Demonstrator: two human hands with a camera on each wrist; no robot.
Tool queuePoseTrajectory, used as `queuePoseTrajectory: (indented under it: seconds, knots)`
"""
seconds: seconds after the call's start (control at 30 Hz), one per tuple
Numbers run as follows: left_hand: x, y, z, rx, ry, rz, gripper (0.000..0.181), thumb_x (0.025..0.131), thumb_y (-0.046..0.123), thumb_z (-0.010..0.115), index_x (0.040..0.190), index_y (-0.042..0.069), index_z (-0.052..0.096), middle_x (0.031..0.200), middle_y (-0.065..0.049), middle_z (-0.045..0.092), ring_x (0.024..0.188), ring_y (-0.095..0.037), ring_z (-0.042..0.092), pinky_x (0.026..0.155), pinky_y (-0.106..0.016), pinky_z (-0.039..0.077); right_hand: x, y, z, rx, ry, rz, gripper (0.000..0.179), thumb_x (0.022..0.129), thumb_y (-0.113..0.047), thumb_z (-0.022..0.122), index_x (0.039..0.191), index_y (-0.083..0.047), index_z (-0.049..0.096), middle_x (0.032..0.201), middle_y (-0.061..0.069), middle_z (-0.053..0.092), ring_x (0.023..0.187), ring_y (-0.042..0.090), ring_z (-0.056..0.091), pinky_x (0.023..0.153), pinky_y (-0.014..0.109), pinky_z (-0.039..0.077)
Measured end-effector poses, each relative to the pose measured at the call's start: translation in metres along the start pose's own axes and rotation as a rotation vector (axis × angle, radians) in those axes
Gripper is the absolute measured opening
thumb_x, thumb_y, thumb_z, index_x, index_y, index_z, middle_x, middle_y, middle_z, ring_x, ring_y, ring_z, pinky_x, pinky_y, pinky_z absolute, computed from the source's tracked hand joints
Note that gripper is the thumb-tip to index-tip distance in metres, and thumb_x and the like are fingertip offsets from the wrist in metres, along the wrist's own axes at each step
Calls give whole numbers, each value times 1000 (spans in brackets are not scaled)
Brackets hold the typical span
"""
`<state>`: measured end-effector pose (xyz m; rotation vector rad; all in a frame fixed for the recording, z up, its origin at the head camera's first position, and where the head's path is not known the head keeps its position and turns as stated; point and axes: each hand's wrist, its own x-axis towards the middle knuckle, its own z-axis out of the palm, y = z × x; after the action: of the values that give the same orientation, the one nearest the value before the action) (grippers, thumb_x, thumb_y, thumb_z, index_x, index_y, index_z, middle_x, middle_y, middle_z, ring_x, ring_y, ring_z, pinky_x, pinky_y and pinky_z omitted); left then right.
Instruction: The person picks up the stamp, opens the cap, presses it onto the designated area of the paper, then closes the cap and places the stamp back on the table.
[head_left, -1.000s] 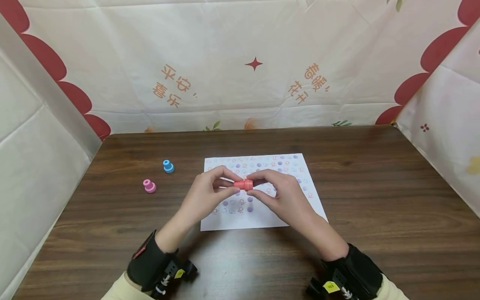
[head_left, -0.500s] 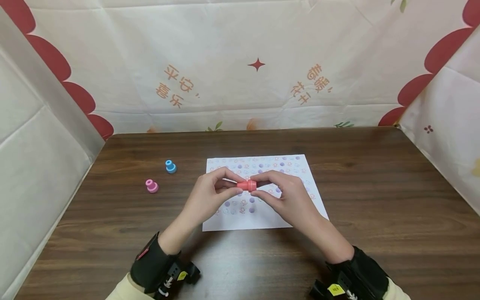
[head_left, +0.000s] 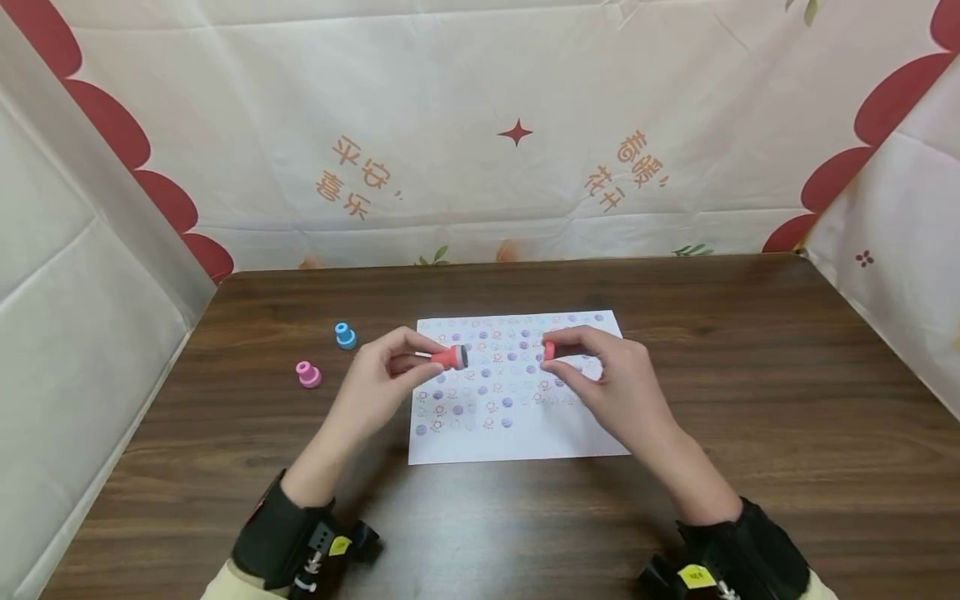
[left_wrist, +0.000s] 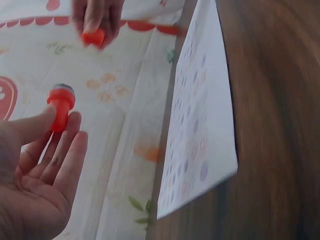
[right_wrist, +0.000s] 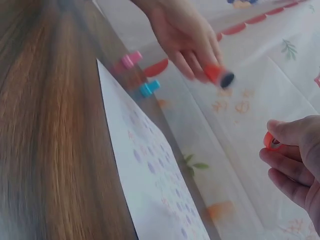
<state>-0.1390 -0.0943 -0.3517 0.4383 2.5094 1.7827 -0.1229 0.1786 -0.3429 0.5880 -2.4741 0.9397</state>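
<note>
My left hand [head_left: 378,375] pinches the handle of a small red stamp [head_left: 450,357] above the paper's left side. The stamp's dark printing face is bare and points right, as the right wrist view also shows. Between thumb and fingertips, my right hand [head_left: 611,375] holds the stamp's red cap [head_left: 550,350], apart from the stamp. Beneath both hands lies a white sheet of paper [head_left: 517,442] covered with rows of small purple, red and pale blue prints. In the left wrist view the stamp [left_wrist: 61,107] stands upright in the fingers.
To the left of the paper, a blue stamp [head_left: 346,336] and a pink stamp [head_left: 308,375] stand on the brown wooden table [head_left: 225,467]. A white patterned cloth [head_left: 450,183] hangs behind the table and along its sides.
The red cap has come off the stamp. My left hand has moved left with the stamp, and my right hand has moved right with the cap.
</note>
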Motion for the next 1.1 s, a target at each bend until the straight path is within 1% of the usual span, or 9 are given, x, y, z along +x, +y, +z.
queuePoseTrajectory:
  seconds: [0.1, 0.23, 0.37, 0.5, 0.57, 0.8, 0.93, 1.03, 1.1]
  knots:
    - [-1, -2, -9, -32, -11, -20, 21, 91, 6, 71, 112, 4, 66, 111, -15, 72, 99, -38, 72, 87, -24, 58, -3, 6, -7, -37, 12, 37, 36, 75, -13, 87, 108, -8, 73, 96, 3, 77, 88, 16, 72, 74, 16, 52]
    - [1, -2, -11, -53, -39, -20, 23, 91, 6, 71, 114, 3, 65, 113, -17, 71, 101, -39, 71, 89, -26, 57, -5, 7, -7, -20, -5, 33, 35, 76, -14, 86, 109, -8, 73, 97, 3, 77, 89, 16, 73, 77, 9, 50]
    - [2, -4, -11, -70, -55, -8, 23, 91, 5, 70, 114, 2, 65, 114, -17, 71, 100, -32, 73, 90, -24, 57, -5, 6, -3, 6, 0, 9, 33, 77, -13, 86, 107, -9, 73, 96, 0, 77, 89, 13, 73, 81, 3, 46]
    - [1, -4, -11, -120, -73, 1, 23, 92, 4, 69, 115, 2, 64, 115, -18, 71, 97, -15, 74, 91, -23, 56, -7, 7, -2, 6, 8, -3, 34, 76, -13, 86, 107, -10, 73, 96, -1, 77, 88, 13, 73, 81, 5, 47]
    - [0, -3, -11, -154, -83, 6, 24, 93, 3, 68, 116, 1, 63, 115, -19, 70, 96, -11, 74, 91, -23, 56, -8, 7, -2, 2, 8, -2, 34, 76, -13, 86, 107, -10, 73, 96, -1, 77, 89, 13, 73, 81, 7, 49]
    - [-1, -2, -10, -191, -103, 24, 24, 93, 2, 67, 116, 0, 63, 116, -19, 70, 98, -11, 74, 92, -23, 56, -12, 9, -5, -26, 19, 19, 36, 75, -14, 87, 108, -9, 74, 96, 1, 77, 88, 14, 73, 81, 5, 48]
    - [-1, -1, -8, -182, -115, 31, 24, 93, 1, 67, 116, 0, 63, 116, -20, 69, 96, -8, 73, 90, -22, 56, -13, 10, -7, -37, 21, 20, 36, 75, -14, 87, 108, -9, 73, 96, 1, 77, 88, 14, 73, 81, 13, 53]
    - [-1, 0, -5, -167, -123, 35, 23, 92, 0, 67, 116, 1, 63, 117, -18, 68, 96, -11, 73, 87, -21, 57, -15, 12, -7, -32, 24, 16, 36, 75, -13, 87, 107, -9, 73, 96, 1, 77, 88, 13, 73, 81, 11, 52]
    - [0, 1, -3, -144, -123, 42, 23, 92, 1, 68, 115, 2, 65, 117, -17, 68, 97, -16, 73, 83, -21, 57, -17, 14, -8, -29, 27, 17, 36, 74, -12, 87, 107, -9, 73, 96, 1, 77, 87, 13, 73, 81, 8, 50]
